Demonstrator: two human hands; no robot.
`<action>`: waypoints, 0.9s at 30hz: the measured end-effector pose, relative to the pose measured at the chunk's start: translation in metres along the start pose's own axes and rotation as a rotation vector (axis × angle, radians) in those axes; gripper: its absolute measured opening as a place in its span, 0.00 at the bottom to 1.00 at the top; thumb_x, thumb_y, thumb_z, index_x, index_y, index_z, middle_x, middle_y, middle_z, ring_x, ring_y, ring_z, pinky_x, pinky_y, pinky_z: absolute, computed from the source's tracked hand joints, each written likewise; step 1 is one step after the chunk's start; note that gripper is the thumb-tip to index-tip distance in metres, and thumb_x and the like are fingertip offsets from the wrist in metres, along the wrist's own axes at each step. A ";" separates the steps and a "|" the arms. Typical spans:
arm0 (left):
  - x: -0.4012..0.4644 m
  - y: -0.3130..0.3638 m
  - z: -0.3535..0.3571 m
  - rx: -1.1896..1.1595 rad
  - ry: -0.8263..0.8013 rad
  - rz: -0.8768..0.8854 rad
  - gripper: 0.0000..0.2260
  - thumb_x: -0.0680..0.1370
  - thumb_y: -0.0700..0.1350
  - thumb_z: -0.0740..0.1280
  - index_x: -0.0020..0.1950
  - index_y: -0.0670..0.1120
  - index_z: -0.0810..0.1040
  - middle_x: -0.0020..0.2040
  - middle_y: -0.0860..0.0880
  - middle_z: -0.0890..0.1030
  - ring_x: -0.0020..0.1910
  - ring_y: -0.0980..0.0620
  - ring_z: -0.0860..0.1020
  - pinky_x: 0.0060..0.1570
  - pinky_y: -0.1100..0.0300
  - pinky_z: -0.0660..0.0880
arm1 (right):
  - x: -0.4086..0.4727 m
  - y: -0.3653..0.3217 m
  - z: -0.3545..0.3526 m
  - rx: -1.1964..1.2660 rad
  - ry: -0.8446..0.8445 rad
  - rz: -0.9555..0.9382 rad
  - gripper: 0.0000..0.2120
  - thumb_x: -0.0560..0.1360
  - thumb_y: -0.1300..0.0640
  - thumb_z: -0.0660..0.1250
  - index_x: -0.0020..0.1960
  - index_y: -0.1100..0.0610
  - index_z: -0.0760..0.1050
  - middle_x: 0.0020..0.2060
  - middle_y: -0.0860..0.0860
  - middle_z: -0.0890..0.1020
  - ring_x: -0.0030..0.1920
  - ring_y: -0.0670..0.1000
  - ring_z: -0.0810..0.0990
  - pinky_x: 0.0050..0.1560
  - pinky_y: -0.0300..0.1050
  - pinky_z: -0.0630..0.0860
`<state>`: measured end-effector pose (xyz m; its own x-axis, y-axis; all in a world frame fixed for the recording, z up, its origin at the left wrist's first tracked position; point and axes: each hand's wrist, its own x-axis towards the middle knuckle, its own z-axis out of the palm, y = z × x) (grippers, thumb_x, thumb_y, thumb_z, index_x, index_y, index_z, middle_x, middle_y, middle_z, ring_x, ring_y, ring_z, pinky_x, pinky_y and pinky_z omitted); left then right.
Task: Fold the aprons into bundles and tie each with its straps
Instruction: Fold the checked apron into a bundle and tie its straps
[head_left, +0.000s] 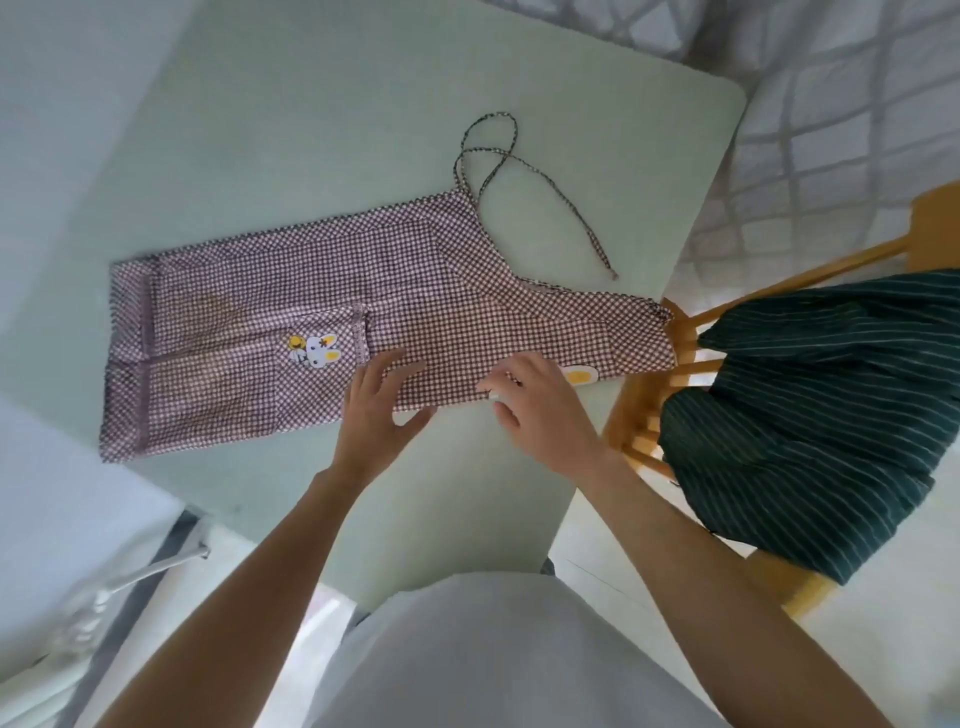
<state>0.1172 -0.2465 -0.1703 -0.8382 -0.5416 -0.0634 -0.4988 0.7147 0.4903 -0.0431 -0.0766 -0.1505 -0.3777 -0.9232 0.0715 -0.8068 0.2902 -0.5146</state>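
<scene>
Now both hands, left (376, 410) and right (540, 410), flat-fingered on checked apron's (291, 291) near edge, bare table (311, 130) beyond.

One checked apron (322, 322), one striped apron (810, 415), one table (311, 130), one chair (654, 415), two hands (374, 415)

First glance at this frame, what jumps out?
The checked apron lies folded lengthwise across the table, with both hands on its near edge: left hand, right hand. Its straps trail at the far side, and a striped cloth hangs over the chair at right.
</scene>
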 end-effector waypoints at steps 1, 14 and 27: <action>-0.011 -0.010 -0.004 0.011 0.018 -0.039 0.23 0.70 0.52 0.71 0.64 0.49 0.73 0.66 0.46 0.71 0.65 0.45 0.68 0.63 0.45 0.66 | 0.003 -0.011 0.011 0.004 -0.033 -0.042 0.12 0.69 0.61 0.69 0.52 0.57 0.77 0.50 0.52 0.79 0.53 0.54 0.74 0.54 0.48 0.72; -0.084 -0.171 -0.093 0.248 -0.083 -0.180 0.17 0.68 0.44 0.75 0.56 0.47 0.80 0.60 0.46 0.77 0.61 0.41 0.72 0.63 0.37 0.65 | 0.068 -0.092 0.105 -0.299 -0.089 -0.084 0.07 0.67 0.61 0.71 0.45 0.57 0.78 0.37 0.52 0.79 0.40 0.55 0.76 0.40 0.48 0.74; -0.086 -0.222 -0.125 0.155 0.033 -0.100 0.06 0.74 0.40 0.70 0.50 0.43 0.81 0.49 0.47 0.83 0.47 0.45 0.82 0.40 0.52 0.79 | 0.041 -0.112 0.102 -0.220 -0.059 0.084 0.12 0.75 0.52 0.62 0.56 0.56 0.75 0.50 0.51 0.79 0.49 0.55 0.75 0.48 0.50 0.73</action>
<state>0.3276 -0.4136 -0.1650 -0.7765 -0.6257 -0.0750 -0.6093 0.7150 0.3428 0.0776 -0.1729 -0.1773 -0.4260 -0.9046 -0.0170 -0.8555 0.4089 -0.3176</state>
